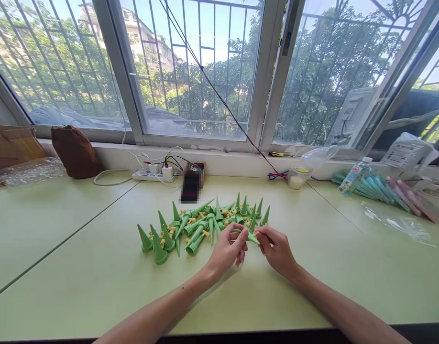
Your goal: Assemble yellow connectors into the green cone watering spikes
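A heap of several green plastic cone spikes [201,224] with small yellow parts lies on the pale green table [97,267]; a few stand upright at its left end. My left hand [227,249] is curled at the heap's near edge, its fingers pinched on one green cone spike [251,236] that lies pointing right. My right hand [277,248] faces it, fingertips closed on the same spike's other end. Both forearms reach in from the bottom edge.
A power strip [153,175] with plugged cables sits by the window sill, beside a brown pouch [76,152]. A small jar [297,177], a bottle [354,175] and teal and pink bundled items [395,193] lie at the right. Plastic bags lie at both sides.
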A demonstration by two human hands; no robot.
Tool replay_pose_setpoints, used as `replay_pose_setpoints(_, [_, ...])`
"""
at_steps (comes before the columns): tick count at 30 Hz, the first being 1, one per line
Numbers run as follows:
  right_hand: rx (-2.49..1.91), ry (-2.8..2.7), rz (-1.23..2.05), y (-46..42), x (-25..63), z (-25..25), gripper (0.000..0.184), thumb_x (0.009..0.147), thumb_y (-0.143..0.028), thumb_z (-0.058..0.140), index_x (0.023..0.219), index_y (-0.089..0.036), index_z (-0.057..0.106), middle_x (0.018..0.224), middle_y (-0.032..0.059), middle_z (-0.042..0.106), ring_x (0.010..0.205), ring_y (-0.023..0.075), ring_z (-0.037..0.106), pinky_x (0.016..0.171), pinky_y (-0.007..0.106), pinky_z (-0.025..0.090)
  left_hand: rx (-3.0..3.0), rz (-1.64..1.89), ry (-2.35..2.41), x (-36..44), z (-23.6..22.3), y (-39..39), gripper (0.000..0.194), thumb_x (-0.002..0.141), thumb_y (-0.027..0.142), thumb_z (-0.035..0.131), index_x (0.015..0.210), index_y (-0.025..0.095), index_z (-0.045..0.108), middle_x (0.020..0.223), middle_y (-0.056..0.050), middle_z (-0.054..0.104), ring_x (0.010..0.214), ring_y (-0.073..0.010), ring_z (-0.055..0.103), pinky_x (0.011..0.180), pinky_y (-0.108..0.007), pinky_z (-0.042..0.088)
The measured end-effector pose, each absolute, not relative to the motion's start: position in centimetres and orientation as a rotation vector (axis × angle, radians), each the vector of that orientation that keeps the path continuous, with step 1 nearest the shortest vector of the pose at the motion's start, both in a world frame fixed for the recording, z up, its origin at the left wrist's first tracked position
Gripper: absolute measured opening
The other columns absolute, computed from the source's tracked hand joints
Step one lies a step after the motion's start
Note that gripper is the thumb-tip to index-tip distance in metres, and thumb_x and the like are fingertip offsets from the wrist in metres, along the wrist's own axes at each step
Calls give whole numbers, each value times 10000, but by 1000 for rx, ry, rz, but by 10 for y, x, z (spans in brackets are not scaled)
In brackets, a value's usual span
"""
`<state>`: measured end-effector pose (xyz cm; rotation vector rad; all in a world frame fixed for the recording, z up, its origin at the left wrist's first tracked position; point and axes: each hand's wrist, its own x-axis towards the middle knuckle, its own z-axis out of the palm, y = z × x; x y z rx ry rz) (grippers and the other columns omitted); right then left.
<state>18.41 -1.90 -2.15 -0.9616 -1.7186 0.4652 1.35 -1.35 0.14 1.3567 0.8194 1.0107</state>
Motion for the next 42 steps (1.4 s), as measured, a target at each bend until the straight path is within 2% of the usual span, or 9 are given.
replay_pose_setpoints(10, [-991,-1735,450,-16,186,-24,267,988,-295,460,780,-177,579,576,-36,456,476,102,397,472,225,339,1536,1028,816,10,-2,-17,336,866,454,620,1051,207,486,813,44,482,467,-68,556,403,-192,400])
replay_pose_setpoints(16, [-977,-1753,437,-15,187,-24,262,986,-290,458,785,-177,583,576,-32,465,477,104,398,467,224,340,1848,1088,934,10,-6,-16,159,897,282,579,1021,197,525,653,58,510,472,-83,514,496,-213,412])
replay_pose_setpoints(19, [-974,-1760,445,-15,186,-23,268,985,-297,457,781,-179,585,569,-30,472,474,105,395,463,224,342,2082,1170,909,7,-9,-16,87,906,234,553,987,207,571,841,-2,576,543,-83,530,564,-232,446])
replay_pose_setpoints(25, [-984,-1759,457,-18,185,-19,295,993,-325,433,776,-186,577,561,-25,475,474,113,409,463,227,354,2328,1212,868,2,-10,-17,207,962,239,463,1079,244,634,1020,-77,621,702,-143,588,684,-269,490])
replay_pose_setpoints(32, [-982,-1767,470,-17,185,-21,308,994,-336,435,749,-190,553,558,-33,445,483,112,388,463,227,341,2325,1173,844,0,-12,-16,357,931,147,448,1225,285,596,1114,-78,666,887,-196,652,789,-293,513])
replay_pose_setpoints(35, [-988,-1767,467,-18,184,-20,306,994,-320,438,745,-187,555,569,-33,446,493,110,384,473,228,339,2253,1170,885,2,-13,-16,335,925,162,476,1211,291,594,1118,-63,668,761,-163,651,770,-301,526])
replay_pose_setpoints(38, [-981,-1772,454,-20,182,-18,307,992,-318,442,745,-184,564,577,-28,461,507,113,395,485,229,349,2109,1180,925,6,-11,-18,265,895,266,589,1160,272,601,1058,-50,664,674,-136,626,685,-284,540])
replay_pose_setpoints(40, [-981,-1765,437,-21,182,-17,307,989,-321,448,741,-183,565,590,-21,479,520,116,409,490,230,356,2012,1189,925,10,-9,-20,336,844,342,669,1156,252,584,1042,-53,653,684,-136,627,639,-272,546])
replay_pose_setpoints(42, [-994,-1743,436,-21,182,-17,304,991,-327,449,752,-183,570,596,-18,489,520,117,415,483,229,356,1902,1186,916,12,-6,-22,376,847,397,659,1165,232,546,1029,-59,637,700,-138,632,602,-264,551])
